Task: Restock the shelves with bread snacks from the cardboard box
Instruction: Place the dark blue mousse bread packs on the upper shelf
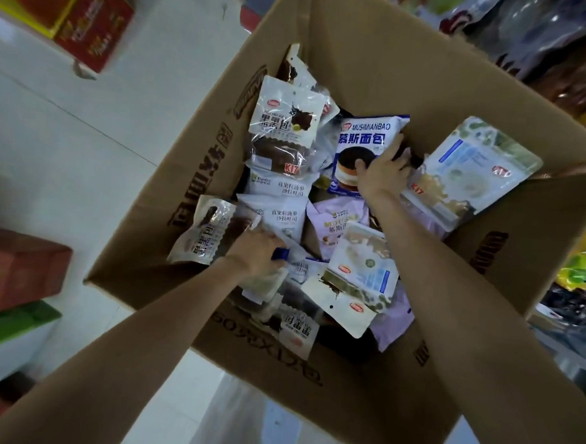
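Inside the open cardboard box [346,63], standing on white floor tiles [126,115] among stacked cartons, bread snacks lie jumbled. The right hand [384,172] grips a blue mousse-bread packet [365,137]; the left hand [258,254] clutches white packets [278,221]. Picking seems underway; next, lifting them clear toward the shelves [569,50] at right.

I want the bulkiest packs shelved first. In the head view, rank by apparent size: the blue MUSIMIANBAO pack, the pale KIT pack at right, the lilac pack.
1. pale KIT pack
2. blue MUSIMIANBAO pack, partly under the right hand
3. lilac pack, mostly buried, so unsure
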`<state>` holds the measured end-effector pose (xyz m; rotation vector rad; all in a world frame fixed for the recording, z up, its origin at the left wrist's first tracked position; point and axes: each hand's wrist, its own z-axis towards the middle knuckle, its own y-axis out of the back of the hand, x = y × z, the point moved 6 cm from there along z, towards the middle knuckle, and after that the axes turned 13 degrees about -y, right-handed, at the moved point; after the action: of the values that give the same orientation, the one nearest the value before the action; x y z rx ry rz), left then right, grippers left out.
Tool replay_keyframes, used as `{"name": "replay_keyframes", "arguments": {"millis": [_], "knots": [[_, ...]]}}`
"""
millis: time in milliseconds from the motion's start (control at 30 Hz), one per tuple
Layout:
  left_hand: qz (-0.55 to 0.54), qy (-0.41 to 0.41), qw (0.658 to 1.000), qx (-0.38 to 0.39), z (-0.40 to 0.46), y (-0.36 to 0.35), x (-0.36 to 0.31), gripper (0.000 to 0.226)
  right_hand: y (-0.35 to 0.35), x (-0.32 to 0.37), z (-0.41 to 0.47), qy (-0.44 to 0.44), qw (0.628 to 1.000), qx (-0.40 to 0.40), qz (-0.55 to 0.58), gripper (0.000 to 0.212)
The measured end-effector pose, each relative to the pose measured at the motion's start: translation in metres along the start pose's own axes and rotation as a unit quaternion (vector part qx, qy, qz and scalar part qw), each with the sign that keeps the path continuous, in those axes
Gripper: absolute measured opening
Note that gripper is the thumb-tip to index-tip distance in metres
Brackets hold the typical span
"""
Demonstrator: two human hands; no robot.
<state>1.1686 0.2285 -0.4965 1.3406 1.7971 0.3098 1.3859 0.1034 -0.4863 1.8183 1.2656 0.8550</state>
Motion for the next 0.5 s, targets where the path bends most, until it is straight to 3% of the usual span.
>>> {"name": "replay_keyframes", "arguments": {"millis": [67,167,267,367,500], "knots": [[0.010,-0.003,1.000,-0.012,0.001,-0.001,-0.001,0.036,-0.002,0.003,0.000,-0.012,1.000,-0.017,-0.005,0.089],[0.024,0.001,0.999,-0.033,0.001,0.003,0.000,0.027,0.004,0.009,-0.002,0.017,0.997,-0.071,-0.006,0.073],[0.049,-0.010,0.996,-0.069,0.001,0.011,-0.002,0.021,0.006,0.018,0.002,0.053,0.995,-0.057,0.060,0.060],[0.057,-0.021,0.994,-0.094,-0.004,0.015,-0.004,0.023,0.006,0.025,0.000,0.053,0.990,-0.022,0.127,0.057],[0.021,-0.021,0.987,-0.156,-0.016,0.024,-0.005,0.023,0.028,0.022,-0.022,0.071,0.986,-0.066,0.135,0.061]]}}
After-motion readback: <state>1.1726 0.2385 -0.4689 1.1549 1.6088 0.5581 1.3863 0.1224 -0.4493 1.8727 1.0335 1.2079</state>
